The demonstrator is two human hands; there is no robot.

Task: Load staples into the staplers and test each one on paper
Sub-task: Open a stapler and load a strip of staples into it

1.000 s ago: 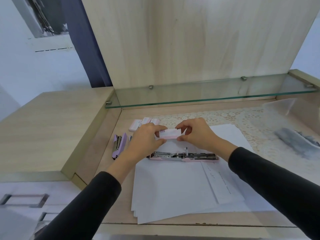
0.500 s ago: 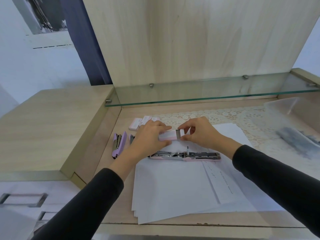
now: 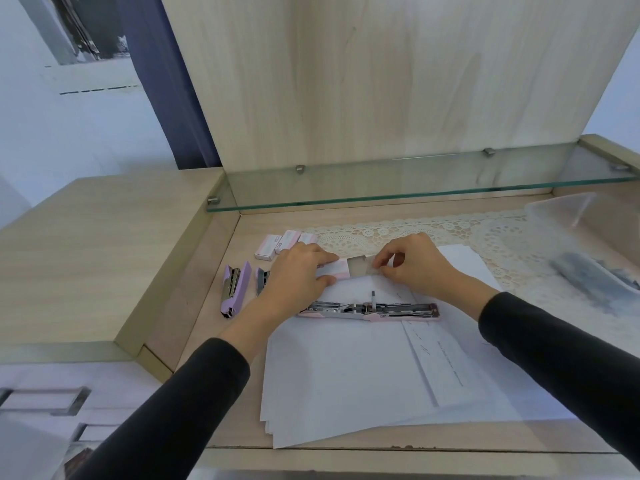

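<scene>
I see left hand (image 3: 301, 271) fingers wrapped round the staple box (image 3: 333, 271), just behind the open stapler (image 3: 374, 310) | right hand (image 3: 412, 263) fingertips pinching its grey inner tray (image 3: 359, 266), half sticking out

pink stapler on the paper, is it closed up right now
No, the pink stapler lies opened out flat on the paper stack, with its metal staple channel exposed.

Home desk: lace doily (image 3: 408, 233), glass shelf (image 3: 415, 183).
</scene>
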